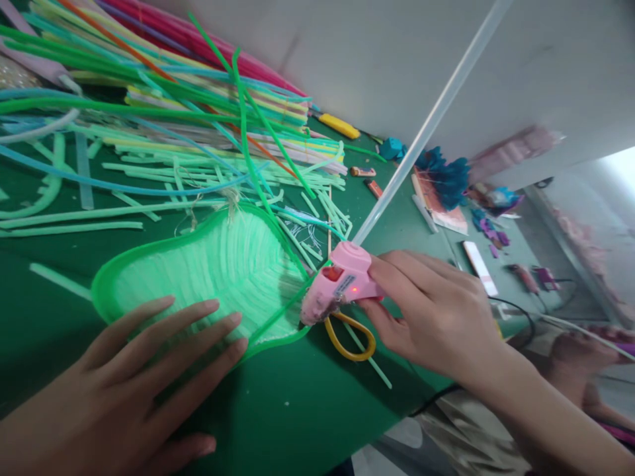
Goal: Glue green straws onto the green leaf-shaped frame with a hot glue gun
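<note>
A pale green leaf-shaped piece [198, 264] with a brighter green rim lies on the green tabletop. My left hand [149, 383] rests with spread fingers over its near edge, fingertips on the surface. In my right hand [436, 317] is a pink glue gun [342, 281] with a small red light lit. A long clear glue stick [426, 125] sticks up out of the gun's back end. The gun's nozzle points down at the right end of the leaf piece, by a green strip running along it; whether it touches is hidden. Scissors with a yellow handle [370, 350] lie partly under the gun.
Bundles of coloured pipe cleaners or stems [198, 99] cover the back left. A yellow cutter [340, 125] lies near the wall. Blue feathery pieces [444, 175], a white phone-like object [480, 268] and another glue gun [526, 281] are farther right. Another person's hand [588, 350] shows at the right edge.
</note>
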Demonstrator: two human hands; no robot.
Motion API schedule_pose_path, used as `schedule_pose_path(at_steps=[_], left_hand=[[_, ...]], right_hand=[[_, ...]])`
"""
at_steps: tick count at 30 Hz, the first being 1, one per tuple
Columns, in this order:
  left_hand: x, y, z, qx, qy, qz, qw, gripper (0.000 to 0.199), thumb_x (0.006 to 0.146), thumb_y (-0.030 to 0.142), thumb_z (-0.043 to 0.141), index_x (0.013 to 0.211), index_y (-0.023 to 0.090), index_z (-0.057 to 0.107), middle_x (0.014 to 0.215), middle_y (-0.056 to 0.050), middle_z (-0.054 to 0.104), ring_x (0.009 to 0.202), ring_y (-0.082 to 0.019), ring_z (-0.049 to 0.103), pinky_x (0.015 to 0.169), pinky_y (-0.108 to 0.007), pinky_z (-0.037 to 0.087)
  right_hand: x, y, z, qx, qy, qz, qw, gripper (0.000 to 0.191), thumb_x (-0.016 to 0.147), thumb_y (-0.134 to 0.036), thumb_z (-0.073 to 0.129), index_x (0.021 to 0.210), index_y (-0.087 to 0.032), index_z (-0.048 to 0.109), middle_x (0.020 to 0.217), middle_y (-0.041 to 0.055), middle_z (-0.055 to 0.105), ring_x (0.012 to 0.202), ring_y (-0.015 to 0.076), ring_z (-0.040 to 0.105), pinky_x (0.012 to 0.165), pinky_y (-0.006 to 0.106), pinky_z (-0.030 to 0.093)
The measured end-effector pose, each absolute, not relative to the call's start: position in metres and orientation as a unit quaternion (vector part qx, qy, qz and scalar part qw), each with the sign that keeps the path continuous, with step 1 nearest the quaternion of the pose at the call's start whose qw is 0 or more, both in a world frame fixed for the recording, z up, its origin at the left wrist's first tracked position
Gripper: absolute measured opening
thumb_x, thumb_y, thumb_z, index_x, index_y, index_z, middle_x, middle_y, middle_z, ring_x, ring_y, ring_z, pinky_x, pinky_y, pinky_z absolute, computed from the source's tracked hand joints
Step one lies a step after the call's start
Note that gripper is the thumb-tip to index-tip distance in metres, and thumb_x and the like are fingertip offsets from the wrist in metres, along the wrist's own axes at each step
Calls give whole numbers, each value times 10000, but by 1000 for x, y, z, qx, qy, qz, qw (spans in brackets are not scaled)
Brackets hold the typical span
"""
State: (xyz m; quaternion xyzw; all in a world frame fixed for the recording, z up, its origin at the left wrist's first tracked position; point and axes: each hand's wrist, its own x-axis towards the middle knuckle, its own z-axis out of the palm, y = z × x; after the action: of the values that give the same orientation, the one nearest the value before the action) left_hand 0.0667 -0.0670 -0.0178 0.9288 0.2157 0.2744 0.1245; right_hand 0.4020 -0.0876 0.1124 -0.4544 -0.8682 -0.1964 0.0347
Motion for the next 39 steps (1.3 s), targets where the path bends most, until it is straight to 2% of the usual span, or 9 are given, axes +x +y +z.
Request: schedule_pose_path(at_steps=[7, 17, 28, 39], left_hand=[[66, -65, -17, 933, 210, 267, 116, 725, 1031, 691, 504, 1665, 354, 407, 1619, 50, 591, 1522, -245, 461, 1383, -431, 125], [64, -66, -20, 937, 214, 259, 95, 770, 1005, 726, 496, 1678, 371, 376, 1641, 58, 561, 1533, -256, 461, 1393, -440, 117], [68, -67, -14, 927, 220, 270, 137, 666, 1027, 686, 527, 1607, 360, 494, 1545, 35, 661, 1503, -255, 495, 1377, -424, 127], [68, -68, -16, 926, 228, 266, 143, 621, 1029, 692, 523, 1565, 379, 534, 1564, 50, 642, 1495, -255, 510, 1365, -445, 146]], right_hand=[[404, -86, 115, -449, -871, -198, 27, 163, 1039, -196, 565, 1053, -115, 705, 763, 60, 699, 653, 256, 608, 550, 392, 455], [406, -83, 118, -440, -873, -210, 4, 175, 1052, -194, 528, 1035, -139, 694, 791, 64, 727, 644, 250, 629, 535, 395, 442], [404, -80, 126, -431, -876, -215, -6, 170, 1041, -163, 532, 1037, -121, 696, 799, 71, 746, 649, 234, 635, 541, 381, 437], [404, -78, 130, -415, -881, -227, -8, 165, 1041, -127, 532, 1045, -96, 694, 780, 76, 737, 619, 235, 649, 520, 385, 418]])
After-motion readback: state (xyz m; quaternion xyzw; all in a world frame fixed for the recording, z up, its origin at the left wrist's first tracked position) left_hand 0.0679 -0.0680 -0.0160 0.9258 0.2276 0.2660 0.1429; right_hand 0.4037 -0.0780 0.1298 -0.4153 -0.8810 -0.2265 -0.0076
